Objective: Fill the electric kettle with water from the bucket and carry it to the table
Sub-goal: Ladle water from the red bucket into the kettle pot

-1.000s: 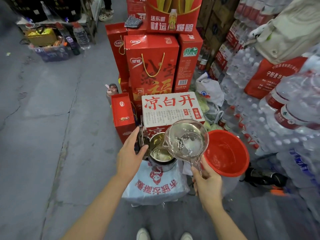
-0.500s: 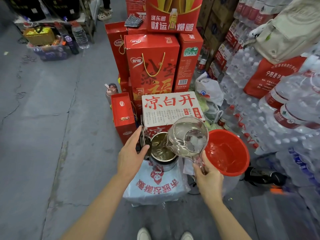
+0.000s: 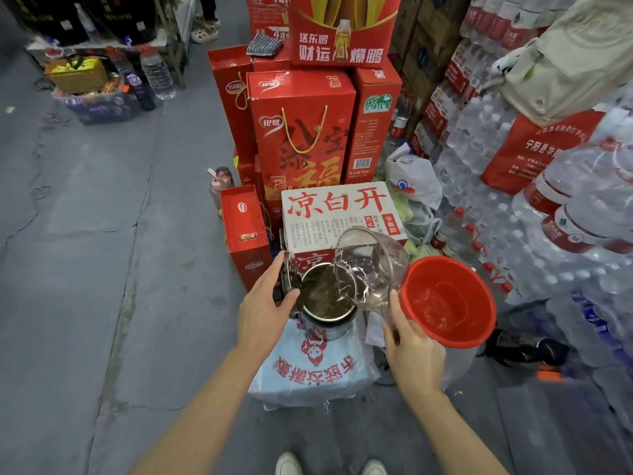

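A steel electric kettle [image 3: 325, 323] stands with its lid swung up, on a white plastic bag with red print [image 3: 315, 371]. My left hand [image 3: 263, 306] grips the kettle's handle and raised lid at its left side. My right hand [image 3: 411, 351] holds the handle of a clear plastic scoop [image 3: 371, 269], tilted left over the kettle's mouth, and water runs from it into the kettle. A red bucket [image 3: 486, 296] with water in it sits just right of the scoop.
A white carton with red characters [image 3: 339, 214] and stacked red gift boxes [image 3: 301, 132] stand right behind the kettle. Packs of bottled water [image 3: 513, 200] fill the right side. Bare grey concrete floor lies to the left. My shoes [image 3: 289, 464] show at the bottom.
The scoop has tipped further to the left over the kettle and water now pours in. My left hand stays on the kettle's handle.
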### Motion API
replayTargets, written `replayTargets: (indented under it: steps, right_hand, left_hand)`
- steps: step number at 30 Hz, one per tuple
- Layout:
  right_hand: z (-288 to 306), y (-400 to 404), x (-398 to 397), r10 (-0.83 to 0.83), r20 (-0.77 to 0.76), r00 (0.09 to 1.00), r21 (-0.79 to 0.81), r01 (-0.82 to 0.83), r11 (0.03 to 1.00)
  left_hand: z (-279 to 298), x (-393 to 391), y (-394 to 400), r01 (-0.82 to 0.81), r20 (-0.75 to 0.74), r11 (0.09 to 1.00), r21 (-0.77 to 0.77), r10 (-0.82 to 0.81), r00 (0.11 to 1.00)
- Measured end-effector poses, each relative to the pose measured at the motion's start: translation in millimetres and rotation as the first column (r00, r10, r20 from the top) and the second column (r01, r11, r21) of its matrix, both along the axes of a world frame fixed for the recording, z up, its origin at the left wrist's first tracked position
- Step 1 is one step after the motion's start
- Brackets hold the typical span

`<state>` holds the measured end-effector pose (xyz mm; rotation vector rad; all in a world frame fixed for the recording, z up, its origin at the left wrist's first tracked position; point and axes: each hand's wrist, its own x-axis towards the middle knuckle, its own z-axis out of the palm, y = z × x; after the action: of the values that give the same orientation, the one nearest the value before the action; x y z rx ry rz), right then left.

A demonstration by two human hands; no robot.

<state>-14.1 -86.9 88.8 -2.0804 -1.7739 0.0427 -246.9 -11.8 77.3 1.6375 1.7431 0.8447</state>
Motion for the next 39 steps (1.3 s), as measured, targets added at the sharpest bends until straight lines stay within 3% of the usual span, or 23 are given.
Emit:
replayTargets:
  steps: [7,15,18,20,21,22,23,24,25,26,28,30,34,39]
  right_hand:
    - [-4,5,5,0.153,0.293,0.944,-0.002,-0.16,0.987]
    - [-5,18,11,0.286,0.354,0.89,-0.059,-0.284,0.957]
    - [-2,14,14,0.204,0.139,0.969,-0.098,-0.192,0.977]
    - [-5,9,27,0.016,-0.227,0.974,-0.109,-0.042,0.993]
    - [-7,4,36,-0.09,-0.498,0.863,-0.146,0.019,0.989]
    - [-7,-1,45,-0.173,-0.727,0.664,-0.161,0.08,0.984]
    - [-9,-8,58,-0.235,-0.858,0.457,-0.175,0.17,0.97]
    - [-14,-16,74,-0.28,-0.903,0.325,-0.201,0.255,0.946]
    - [-17,-24,91,-0.344,-0.882,0.322,-0.243,0.314,0.918]
    - [-21,-29,110,-0.424,-0.797,0.431,-0.282,0.355,0.891]
    - [-32,-33,146,-0.538,-0.448,0.715,-0.417,0.365,0.832]
    - [-42,-24,170,-0.461,-0.133,0.878,-0.524,0.332,0.784]
    - [-60,13,185,-0.231,0.112,0.966,-0.58,0.253,0.775]
    - [-87,41,189,-0.096,0.174,0.98,-0.646,0.187,0.74]
  left_hand:
    - [5,1,-1,-0.009,0.008,1.0,-0.011,0.009,1.0]
    - [13,8,-5,-0.018,0.005,0.999,-0.041,0.018,1.0]
    - [16,9,-6,-0.037,-0.002,0.999,-0.036,0.037,0.999]
    - [17,12,-7,-0.049,-0.004,0.998,-0.036,0.049,0.999]
    - [17,14,-8,-0.055,-0.005,0.998,-0.035,0.055,0.998]
    - [17,16,-9,-0.062,-0.011,0.998,-0.033,0.062,0.998]
    - [16,17,-10,-0.07,-0.022,0.997,-0.029,0.069,0.997]
    - [15,19,-11,-0.077,-0.033,0.997,-0.027,0.076,0.997]
    - [15,20,-12,-0.084,-0.035,0.996,-0.025,0.084,0.996]
    - [14,21,-13,-0.093,-0.032,0.995,-0.027,0.092,0.995]
    - [11,21,-14,-0.115,-0.033,0.993,-0.034,0.114,0.993]
    - [7,22,-13,-0.13,-0.051,0.991,-0.027,0.128,0.99]
    - [4,25,-11,-0.169,-0.069,0.985,-0.024,0.167,0.984]
    - [-1,28,-11,-0.218,-0.056,0.976,-0.024,0.217,0.975]
